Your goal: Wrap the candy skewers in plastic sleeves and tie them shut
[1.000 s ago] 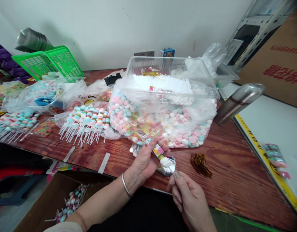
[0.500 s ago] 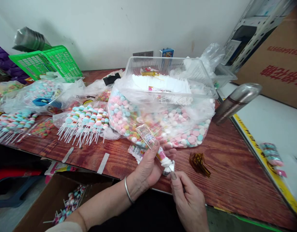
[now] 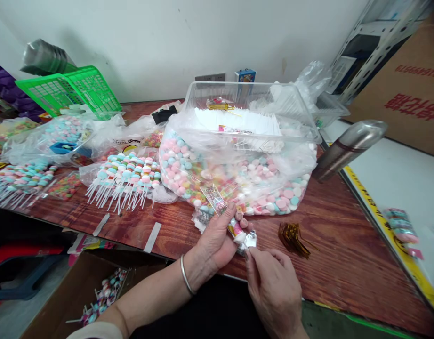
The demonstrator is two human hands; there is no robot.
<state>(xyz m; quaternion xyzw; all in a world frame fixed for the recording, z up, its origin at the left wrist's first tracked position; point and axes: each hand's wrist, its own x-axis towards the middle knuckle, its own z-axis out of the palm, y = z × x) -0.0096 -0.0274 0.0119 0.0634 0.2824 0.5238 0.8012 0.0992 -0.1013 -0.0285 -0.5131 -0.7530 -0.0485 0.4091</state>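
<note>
The right hand [image 3: 276, 285] pinches the near end of a white-and-pink candy skewer [image 3: 239, 235] in a printed shiny wrapper [image 3: 213, 197]; the left hand [image 3: 217, 242] clasps it above the brown wood-grain table [image 3: 358, 263]. Beyond sits a clear plastic bag [image 3: 296, 162] of pastel candies [image 3: 287, 194].

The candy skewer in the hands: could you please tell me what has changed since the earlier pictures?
The right hand has moved left, closer to the candy skewer, and turned its back upward. The left hand has curled further around it; no release shows. The gold twist ties and steel flask stayed put.
</note>
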